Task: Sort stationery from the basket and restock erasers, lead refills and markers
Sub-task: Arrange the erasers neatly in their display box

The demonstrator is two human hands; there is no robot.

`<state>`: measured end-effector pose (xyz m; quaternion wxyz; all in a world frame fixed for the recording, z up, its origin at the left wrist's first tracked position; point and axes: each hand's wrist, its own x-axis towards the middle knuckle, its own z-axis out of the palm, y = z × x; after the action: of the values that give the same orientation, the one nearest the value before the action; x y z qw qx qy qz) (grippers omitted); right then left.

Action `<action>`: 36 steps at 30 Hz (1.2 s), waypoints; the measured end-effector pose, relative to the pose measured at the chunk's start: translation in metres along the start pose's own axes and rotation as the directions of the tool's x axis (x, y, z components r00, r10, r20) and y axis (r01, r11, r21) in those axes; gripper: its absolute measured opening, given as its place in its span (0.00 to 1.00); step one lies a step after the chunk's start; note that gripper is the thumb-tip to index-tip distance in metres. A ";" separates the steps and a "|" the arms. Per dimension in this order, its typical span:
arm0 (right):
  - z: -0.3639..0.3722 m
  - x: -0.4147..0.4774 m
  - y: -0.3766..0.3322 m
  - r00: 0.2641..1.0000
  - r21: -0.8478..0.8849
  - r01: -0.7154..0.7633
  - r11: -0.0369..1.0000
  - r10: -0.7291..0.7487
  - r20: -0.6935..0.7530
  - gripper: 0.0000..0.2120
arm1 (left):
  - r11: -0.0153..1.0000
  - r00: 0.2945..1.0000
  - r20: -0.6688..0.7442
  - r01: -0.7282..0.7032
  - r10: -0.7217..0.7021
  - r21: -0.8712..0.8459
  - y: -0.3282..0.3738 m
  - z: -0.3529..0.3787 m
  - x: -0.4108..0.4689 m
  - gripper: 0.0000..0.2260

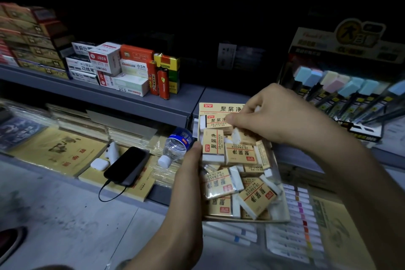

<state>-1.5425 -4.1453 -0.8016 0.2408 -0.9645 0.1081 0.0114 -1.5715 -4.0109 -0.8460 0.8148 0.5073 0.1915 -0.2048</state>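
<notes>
Eraser box (221, 108) is held in the air just in front of the shelf (131, 96) edge, packed with loose 2B erasers (256, 197), which are jumbled: some flat, some on edge.

Left hand (188, 173): grip curled round the box's left side only. Right hand (282, 114): grip pinching erasers at the top end – probably one or two, the fingers hide it.

Risks:
- One-sided hold plus a heaped pile – any tilt sends erasers over the low clear wall.
- Digging at the top could flick neighbours out.
- Strays would land near the water bottle (176, 148) and phone (127, 165) below.

The display rack (350, 94) to the right holds pastel blocks above dark tubes.
</notes>
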 end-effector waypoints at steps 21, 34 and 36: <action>-0.020 -0.004 0.016 0.959 0.024 0.182 0.983 -0.182 0.216 0.05 | 0.995 0.998 -0.051 -0.032 0.038 0.100 0.003 0.006 0.003 0.20; -0.025 -0.008 0.016 0.948 0.192 0.290 0.938 -0.309 0.077 0.08 | 0.995 0.992 0.093 -0.093 0.090 0.031 -0.021 -0.011 0.005 0.25; -0.031 -0.019 0.008 0.935 0.246 0.309 0.919 -0.341 0.100 0.09 | 0.993 0.982 0.152 -0.117 0.113 0.018 -0.030 -0.019 -0.003 0.24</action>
<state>-1.5639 -4.1633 -0.7764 0.3547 -0.9320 -0.0703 0.0268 -1.5913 -4.0053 -0.8747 0.8307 0.5114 0.0969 -0.1976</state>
